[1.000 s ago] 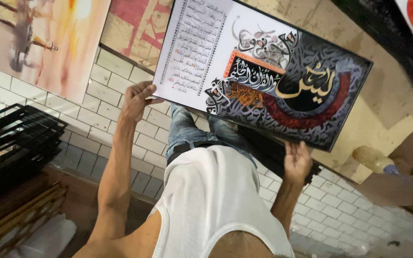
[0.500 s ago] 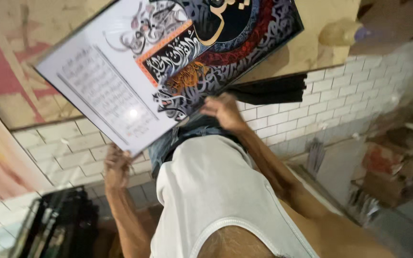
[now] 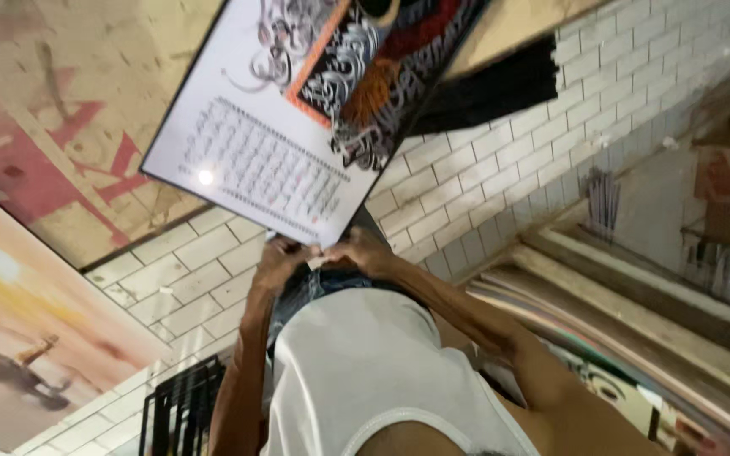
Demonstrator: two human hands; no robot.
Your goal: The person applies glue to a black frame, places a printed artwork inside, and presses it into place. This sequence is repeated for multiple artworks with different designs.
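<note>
Both hands meet at the near corner of the frame (image 3: 297, 127), a dark-edged calligraphy panel tilted over the tile floor (image 3: 500, 169): left hand (image 3: 279, 262) and right hand (image 3: 367, 250) w/ fingers curled onto that corner, touching each other. Can't tell how tight the grip is. Paintings (image 3: 35, 279) lie along the floor's left edge, black rack (image 3: 181, 409) near the left arm.
</note>
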